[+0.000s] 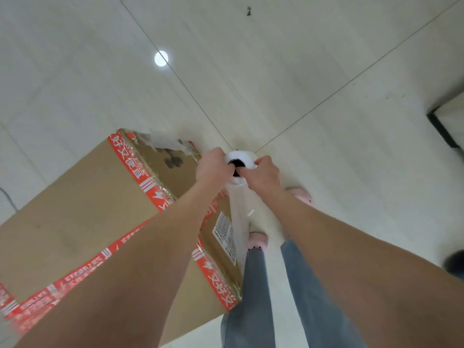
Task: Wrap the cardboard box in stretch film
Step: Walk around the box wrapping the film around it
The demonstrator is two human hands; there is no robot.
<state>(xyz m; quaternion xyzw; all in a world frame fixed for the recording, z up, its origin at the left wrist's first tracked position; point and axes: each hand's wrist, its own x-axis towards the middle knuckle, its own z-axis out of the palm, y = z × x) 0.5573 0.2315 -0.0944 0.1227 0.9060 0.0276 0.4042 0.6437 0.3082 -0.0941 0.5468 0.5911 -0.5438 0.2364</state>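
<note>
Cardboard-box (75, 197) edge apparently meets film (239, 222); left hand (211, 168), right hand (266, 173) hold roll (241, 156).

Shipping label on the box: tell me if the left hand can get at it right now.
Probably not: the left hand grips the film roll, and stretched film covers part of the label. It would need to let go first.

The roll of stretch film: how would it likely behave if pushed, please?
The roll is round and held upright, so it would probably tip and roll on the smooth floor. The film trailing from it looks thin and floppy, likely clinging to the box.
</note>
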